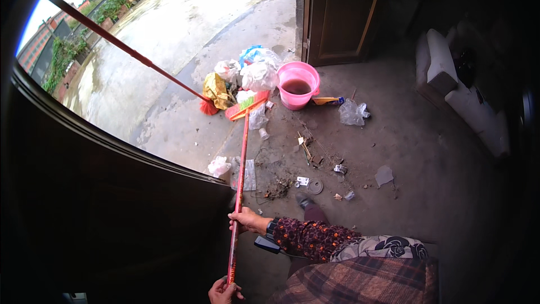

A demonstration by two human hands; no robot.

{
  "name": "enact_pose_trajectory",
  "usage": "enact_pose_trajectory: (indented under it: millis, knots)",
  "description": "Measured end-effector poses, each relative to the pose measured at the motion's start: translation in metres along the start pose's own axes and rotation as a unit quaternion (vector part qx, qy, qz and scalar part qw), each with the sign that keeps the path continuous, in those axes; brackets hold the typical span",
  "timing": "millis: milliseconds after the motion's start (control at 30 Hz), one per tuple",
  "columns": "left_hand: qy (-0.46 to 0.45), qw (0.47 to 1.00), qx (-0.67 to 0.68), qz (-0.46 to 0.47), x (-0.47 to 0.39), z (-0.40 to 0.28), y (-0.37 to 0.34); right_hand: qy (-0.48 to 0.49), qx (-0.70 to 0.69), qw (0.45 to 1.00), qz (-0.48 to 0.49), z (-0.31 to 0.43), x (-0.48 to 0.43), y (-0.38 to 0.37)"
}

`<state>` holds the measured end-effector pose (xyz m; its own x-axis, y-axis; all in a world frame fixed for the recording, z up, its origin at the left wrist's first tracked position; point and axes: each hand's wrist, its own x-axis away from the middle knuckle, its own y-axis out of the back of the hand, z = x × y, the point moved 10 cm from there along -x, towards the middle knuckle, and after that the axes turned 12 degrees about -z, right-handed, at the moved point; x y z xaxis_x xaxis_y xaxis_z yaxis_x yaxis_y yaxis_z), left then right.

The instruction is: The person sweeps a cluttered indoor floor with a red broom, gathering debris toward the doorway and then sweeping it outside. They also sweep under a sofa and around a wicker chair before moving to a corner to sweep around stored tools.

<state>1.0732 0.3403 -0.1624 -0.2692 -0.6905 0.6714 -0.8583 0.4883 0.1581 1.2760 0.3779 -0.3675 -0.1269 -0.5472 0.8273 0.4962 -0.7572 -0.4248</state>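
My right hand (pixel 249 221), below a floral sleeve and a dark wristband, is closed around the red handle (pixel 241 173) of a broom. Lower down, at the bottom edge, my left hand (pixel 225 291) grips the handle's end. The broom's head (pixel 248 105), with pink and green bristles, rests against a pile of litter. White plastic bags (pixel 259 74) and a gold-coloured bag (pixel 215 89) lie in that pile. Beside it stands a pink bucket (pixel 310 75) with dark liquid inside. Dirt (pixel 278 188), a round lid (pixel 315 186) and scraps lie nearer my foot.
A second broom with red bristles (pixel 208 107) leans at the left of the pile. A crumpled clear bag (pixel 352 112) lies right of the bucket. The dark door (pixel 344 17) is at the top, a dark panel (pixel 105 202) at left, and pale furniture (pixel 476 109) at right.
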Motion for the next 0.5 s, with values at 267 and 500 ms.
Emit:
enact_pose_trajectory:
  millis: [267,500]
  knots:
    - [-0.086,0.981,-0.174,0.019,0.074,0.016,0.059,-0.111,-0.088,0.99,-0.028,-0.155,0.048,0.006]
    - [-0.227,0.948,-0.222,-0.004,0.101,-0.041,0.085,-0.098,-0.242,0.962,0.079,-0.136,0.098,-0.012]
